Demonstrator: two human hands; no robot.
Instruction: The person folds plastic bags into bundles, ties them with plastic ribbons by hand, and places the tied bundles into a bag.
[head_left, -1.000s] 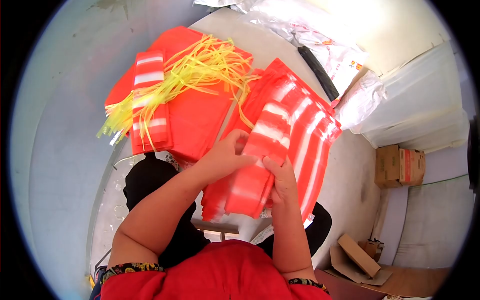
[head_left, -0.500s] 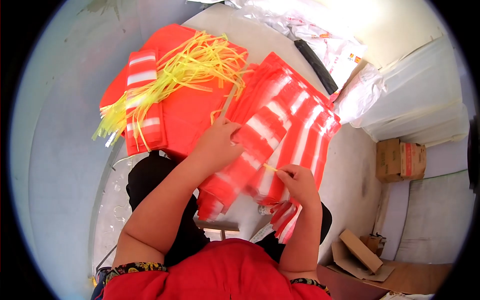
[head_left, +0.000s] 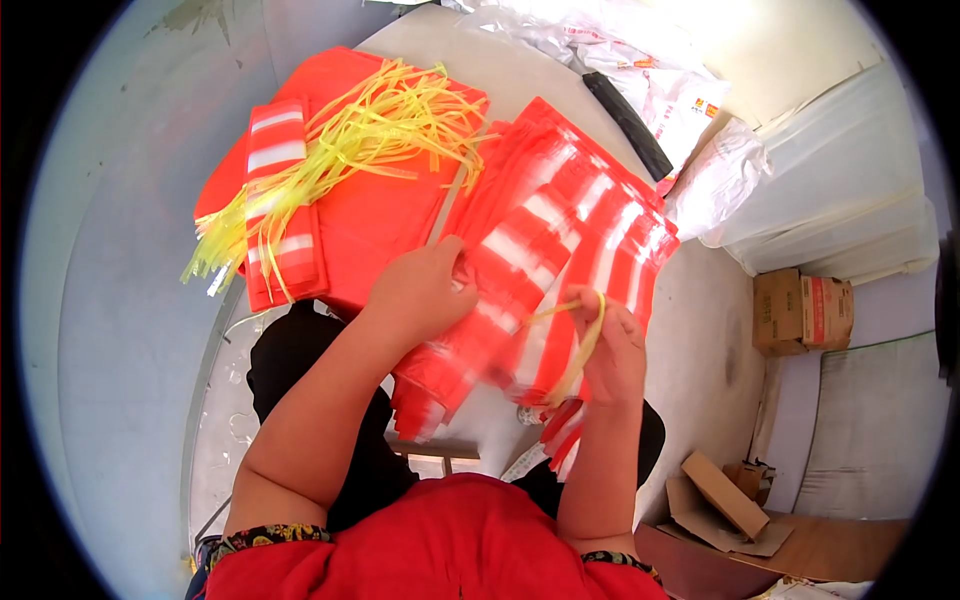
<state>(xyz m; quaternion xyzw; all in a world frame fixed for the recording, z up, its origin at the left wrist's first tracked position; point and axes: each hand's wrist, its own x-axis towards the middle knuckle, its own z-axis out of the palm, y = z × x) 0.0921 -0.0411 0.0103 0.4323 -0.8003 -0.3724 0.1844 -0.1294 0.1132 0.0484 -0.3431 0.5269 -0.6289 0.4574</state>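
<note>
My right hand (head_left: 612, 345) is closed on a yellow strip (head_left: 578, 362), which loops over its fingers and runs left to the red-and-white bundle. My left hand (head_left: 425, 290) is closed at the left edge of the folded red-and-white striped bundle (head_left: 515, 265), its fingertips partly hidden. Under and beside this bundle lies a stack of striped plastic sheets (head_left: 625, 245). To the left, a heap of yellow strips (head_left: 375, 135) lies across plain red sheets (head_left: 375, 235) and a narrow striped bundle (head_left: 280, 155).
A long black object (head_left: 627, 125) and white plastic packaging (head_left: 722, 175) lie at the table's far right. A cardboard box (head_left: 800, 312) stands beyond on the right, with flattened cardboard (head_left: 725, 510) at the lower right. My knees are under the near edge.
My right hand has moved away from the bundle and lifted, drawing out the yellow strip, now looped over its fingers. My left hand has shifted left along the bundle, which now lies lower on the stack.
</note>
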